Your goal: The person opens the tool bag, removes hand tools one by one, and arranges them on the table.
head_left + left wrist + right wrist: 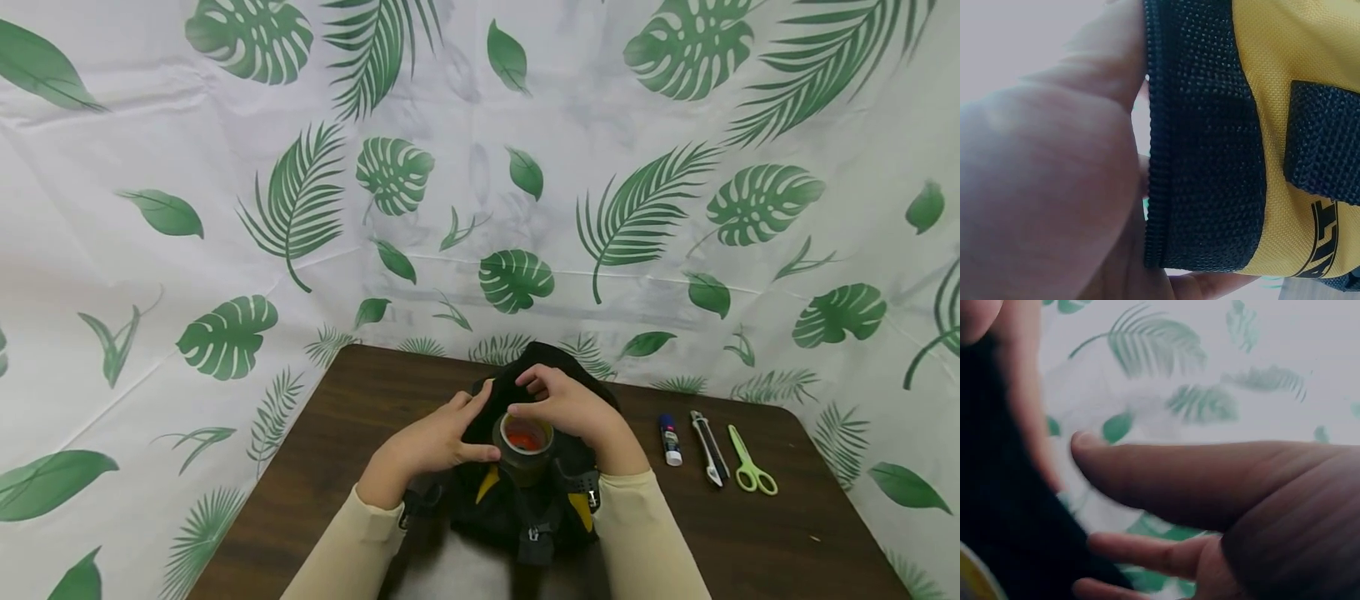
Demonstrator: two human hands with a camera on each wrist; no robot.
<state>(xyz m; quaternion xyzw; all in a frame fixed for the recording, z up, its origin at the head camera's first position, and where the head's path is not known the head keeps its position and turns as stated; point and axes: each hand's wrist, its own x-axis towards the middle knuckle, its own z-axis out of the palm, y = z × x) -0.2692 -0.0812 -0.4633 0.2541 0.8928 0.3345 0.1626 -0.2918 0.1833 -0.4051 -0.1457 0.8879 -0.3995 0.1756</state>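
Note:
A black and yellow fabric bag [487,517] with straps and buckles stands on the table; in the left wrist view its yellow panel [1260,37] carries black lettering. From its top shows a round, hollow, ring-like thing [504,435] with a pale rim and orange-red inside; its kind is unclear. My left hand [438,437] lies along the bag's left side, fingers spread, thumb pointing at the round thing. My right hand [573,404] hovers over the right side, thumb by the round rim. In the right wrist view, nothing shows between its thumb [1166,478] and fingers.
Right of the bag, a glue stick [671,440], a utility knife [708,448] and green scissors [750,467] lie on the brown wooden table [322,450]. A white leaf-patterned cloth [465,200] hangs behind and around it.

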